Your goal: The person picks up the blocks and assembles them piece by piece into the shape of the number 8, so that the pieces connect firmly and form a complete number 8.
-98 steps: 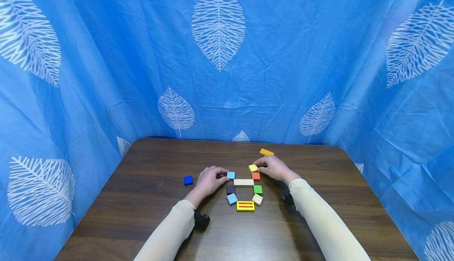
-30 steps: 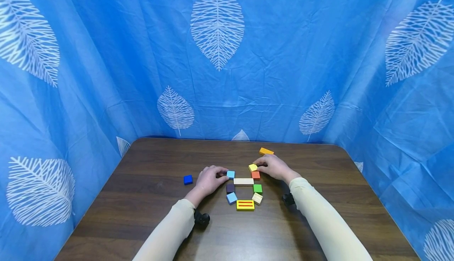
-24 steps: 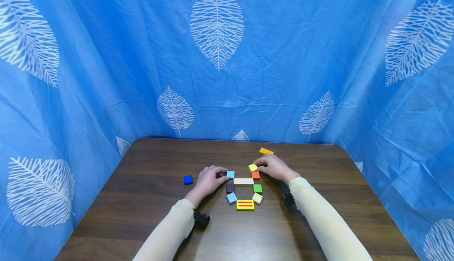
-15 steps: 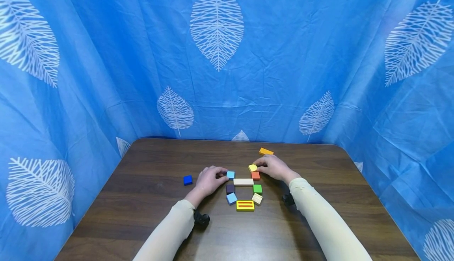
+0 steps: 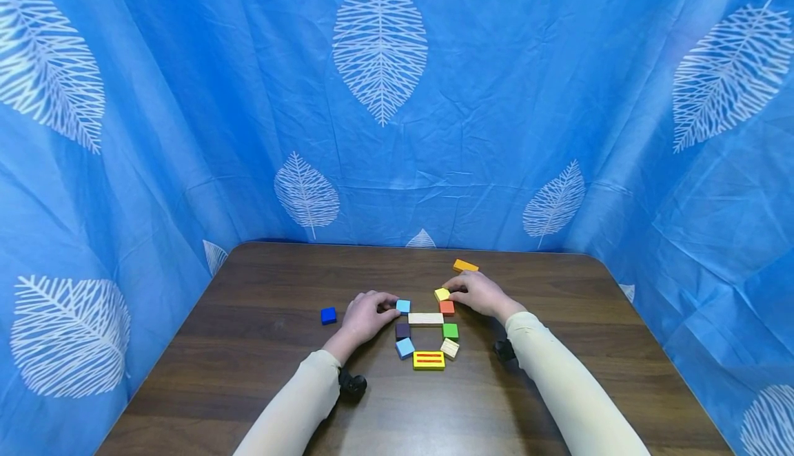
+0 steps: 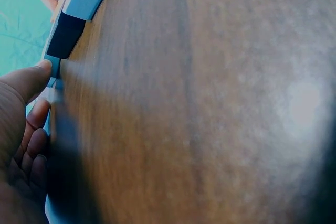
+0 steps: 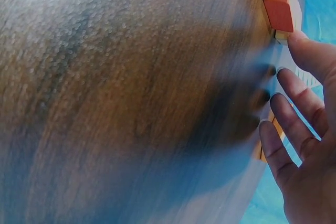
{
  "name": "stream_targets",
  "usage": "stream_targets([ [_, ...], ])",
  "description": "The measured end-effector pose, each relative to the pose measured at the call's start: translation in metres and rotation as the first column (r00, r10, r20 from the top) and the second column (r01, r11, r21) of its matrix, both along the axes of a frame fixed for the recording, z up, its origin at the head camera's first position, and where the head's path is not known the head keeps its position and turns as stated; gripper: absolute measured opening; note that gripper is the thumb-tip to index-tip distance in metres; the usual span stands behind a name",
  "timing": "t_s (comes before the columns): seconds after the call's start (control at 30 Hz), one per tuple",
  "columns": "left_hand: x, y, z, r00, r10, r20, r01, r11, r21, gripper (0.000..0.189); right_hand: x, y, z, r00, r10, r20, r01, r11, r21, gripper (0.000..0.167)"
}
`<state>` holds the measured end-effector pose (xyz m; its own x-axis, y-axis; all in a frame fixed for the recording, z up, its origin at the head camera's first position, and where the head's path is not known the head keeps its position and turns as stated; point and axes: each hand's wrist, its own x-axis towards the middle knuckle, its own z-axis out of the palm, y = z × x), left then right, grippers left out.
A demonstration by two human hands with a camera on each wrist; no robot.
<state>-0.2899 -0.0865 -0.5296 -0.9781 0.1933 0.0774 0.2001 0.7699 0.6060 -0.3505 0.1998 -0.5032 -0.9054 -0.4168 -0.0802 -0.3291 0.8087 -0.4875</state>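
Note:
With thumb and index finger, my left hand [image 5: 364, 317] pinches a light blue block [image 5: 403, 307] at the upper left of a ring of coloured blocks. Its thumb presses on that block's side in the left wrist view, just past a dark purple block [image 6: 66, 36]. My right hand [image 5: 480, 293] pinches a yellow block [image 5: 442, 294], set at an angle beyond a red-orange block [image 5: 446, 308]. The right wrist view shows the thumb at the yellow block [image 7: 281, 36], its other fingers spread loosely. Between the two sides lies a long pale wooden block [image 5: 425, 319].
Nearer the body, a green block [image 5: 450, 332], a small wooden block [image 5: 450, 348], another light blue block [image 5: 405, 348] and a yellow block with red stripes [image 5: 429, 360] continue the ring. Apart lie a dark blue block [image 5: 329, 315] and an orange block [image 5: 465, 265] near the table's back edge.

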Motion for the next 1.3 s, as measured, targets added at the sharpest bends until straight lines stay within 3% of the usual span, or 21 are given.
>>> stream_targets([
  [0.97, 0.001, -0.001, -0.001, 1.000, -0.015, 0.000, 0.015, 1.000, 0.020, 0.039, -0.002, 0.000, -0.002, 1.000, 0.004, 0.002, -0.004, 1.000, -0.016, 0.026],
  [1.13, 0.004, -0.008, 0.006, 0.999, -0.036, 0.004, 0.035, 0.997, 0.074, 0.040, -0.002, 0.001, -0.004, 1.000, 0.005, -0.004, -0.005, 1.000, -0.015, 0.025],
  [1.3, 0.012, -0.023, 0.024, 0.999, -0.024, -0.044, 0.028, 0.995, 0.093, 0.040, -0.003, 0.002, -0.005, 1.000, 0.016, -0.021, -0.016, 1.000, -0.014, 0.025],
])
